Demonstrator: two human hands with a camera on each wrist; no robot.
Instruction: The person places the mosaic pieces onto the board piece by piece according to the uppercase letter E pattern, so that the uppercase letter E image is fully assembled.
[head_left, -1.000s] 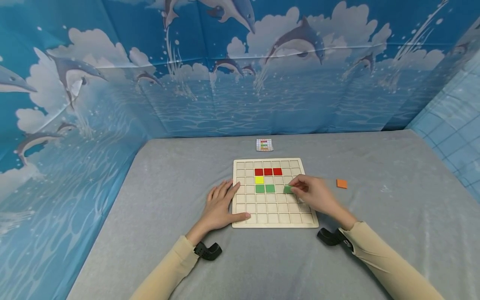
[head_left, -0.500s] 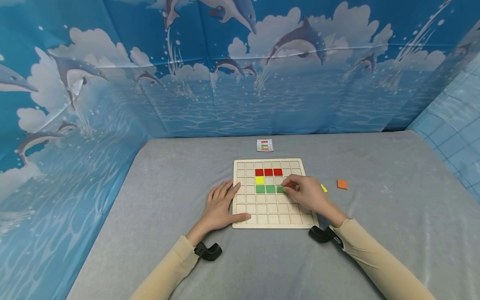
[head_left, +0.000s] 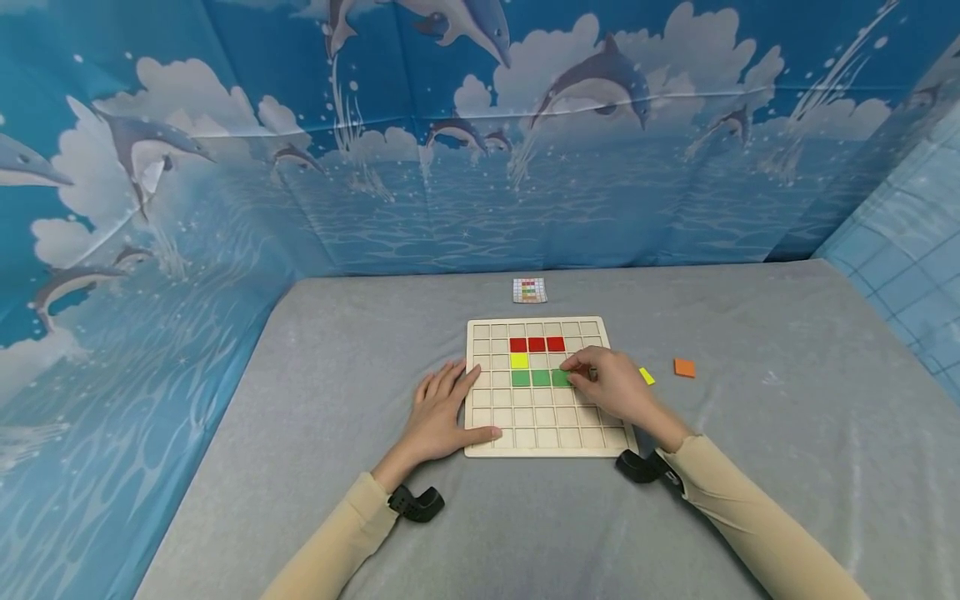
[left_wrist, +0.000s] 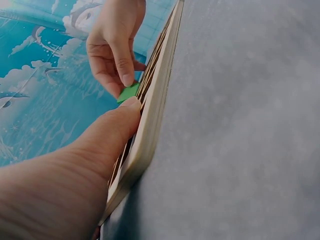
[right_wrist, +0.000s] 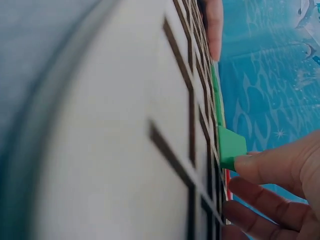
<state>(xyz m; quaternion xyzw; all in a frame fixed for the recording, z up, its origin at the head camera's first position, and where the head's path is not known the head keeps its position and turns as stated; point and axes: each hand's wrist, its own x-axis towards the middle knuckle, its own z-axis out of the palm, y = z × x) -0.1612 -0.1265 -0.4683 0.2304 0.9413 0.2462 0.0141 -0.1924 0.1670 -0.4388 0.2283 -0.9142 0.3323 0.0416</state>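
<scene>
In the head view a wooden grid board (head_left: 525, 417) lies on the grey cloth. Three red tiles (head_left: 536, 344) fill part of an upper row, with a yellow tile (head_left: 519, 360) under the leftmost. Below that, two green tiles (head_left: 530, 377) sit side by side. My right hand (head_left: 615, 387) pinches a third green tile (right_wrist: 231, 146) between thumb and fingers, at the cell right of those two. The right wrist view has this tile tilted, one edge at the grid. My left hand (head_left: 438, 417) rests with spread fingers on the board's left side, thumb near the front corner.
On the cloth right of the board lie a loose yellow tile (head_left: 647, 377), close to my right hand, and an orange tile (head_left: 684, 368). A small card with a coloured grid (head_left: 529, 290) lies behind the board. A dolphin-print curtain (head_left: 480, 208) hangs at the back.
My right hand has moved left across the board with the green tile, bringing it beside the other two green ones. The loose yellow tile has come into sight. My left hand stays put.
</scene>
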